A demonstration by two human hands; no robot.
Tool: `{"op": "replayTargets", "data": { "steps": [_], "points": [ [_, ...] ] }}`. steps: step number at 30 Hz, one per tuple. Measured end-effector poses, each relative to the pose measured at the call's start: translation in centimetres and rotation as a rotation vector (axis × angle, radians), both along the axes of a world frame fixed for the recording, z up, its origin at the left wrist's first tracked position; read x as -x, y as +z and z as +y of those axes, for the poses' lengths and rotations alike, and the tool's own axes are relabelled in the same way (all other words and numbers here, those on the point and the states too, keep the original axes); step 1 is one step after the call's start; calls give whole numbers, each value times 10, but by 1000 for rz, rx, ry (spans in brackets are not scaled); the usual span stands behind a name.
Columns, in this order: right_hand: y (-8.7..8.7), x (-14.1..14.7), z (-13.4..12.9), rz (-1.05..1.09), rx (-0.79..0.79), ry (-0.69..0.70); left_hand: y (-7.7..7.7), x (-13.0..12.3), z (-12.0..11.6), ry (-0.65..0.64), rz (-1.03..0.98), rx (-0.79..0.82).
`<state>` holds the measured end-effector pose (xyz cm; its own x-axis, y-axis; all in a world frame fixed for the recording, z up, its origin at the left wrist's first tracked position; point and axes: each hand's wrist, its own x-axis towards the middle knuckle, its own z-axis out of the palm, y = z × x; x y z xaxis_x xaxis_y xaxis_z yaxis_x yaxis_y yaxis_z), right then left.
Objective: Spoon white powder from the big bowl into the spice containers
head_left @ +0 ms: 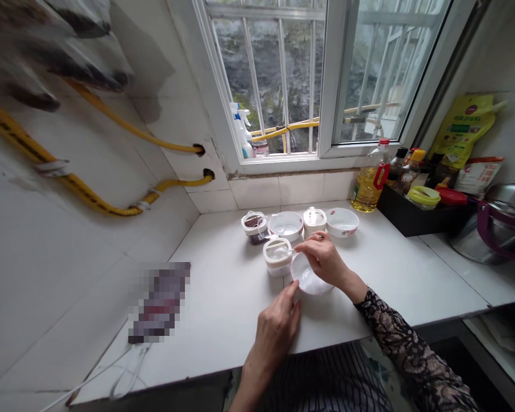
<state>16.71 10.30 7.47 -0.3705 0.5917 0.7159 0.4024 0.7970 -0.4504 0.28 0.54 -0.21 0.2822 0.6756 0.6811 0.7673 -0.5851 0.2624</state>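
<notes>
My right hand [324, 260] is closed in a pinch on a small pale spoon [290, 250], whose tip is at the open seasoning jar [278, 268] of white grains. Below that hand stands a white bowl [311, 284] with white granules in it, partly covered by the hand. With its fingertips at the bowl's near left rim, my left hand [278, 317] steadies it. Behind are a jar of dark red-brown contents [255, 229] with its clear lid raised, another white bowl [286, 227], a third lidded jar [315, 220] and a flowered bowl [342, 223].
An oil bottle [368, 186] stands at the back right, beside a black box [401, 214] of seasoning bottles. A metal pot [493, 229] is far right. A blurred-out dark item [161, 303] and a white cable [131, 366] lie left. Yellow pipe [94, 200] runs along the wall.
</notes>
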Motion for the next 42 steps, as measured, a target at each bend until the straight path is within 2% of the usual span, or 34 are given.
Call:
{"op": "replayTargets", "data": {
  "steps": [2,4,9,11,14,18,24,29,35,42],
  "points": [
    [1,-1,-2,-86,-109,9,0,0,0,0,-1,-2],
    [3,-4,-3,-33,-123,-20,0,0,0,-3,-3,-4],
    [6,-20,-1,176,-50,-145,-1,0,0,2,-6,4],
    [3,-26,1,157,-7,-224,-2,0,0,5,-4,7],
    [-4,-27,2,4,66,-279,-2,0,-1,14,-9,19],
    [-10,-19,-1,-164,123,-182,-2,0,-1,35,-29,42],
    [-5,-16,-6,-101,256,-6,-7,0,0,27,-37,61],
    [1,-17,-8,11,411,-15,-7,1,0,29,-24,47],
    [3,-20,-5,244,735,-36,-6,2,0,33,-1,45],
    [5,-22,-3,314,742,-108,-7,2,0,23,4,53]
  ]
}}
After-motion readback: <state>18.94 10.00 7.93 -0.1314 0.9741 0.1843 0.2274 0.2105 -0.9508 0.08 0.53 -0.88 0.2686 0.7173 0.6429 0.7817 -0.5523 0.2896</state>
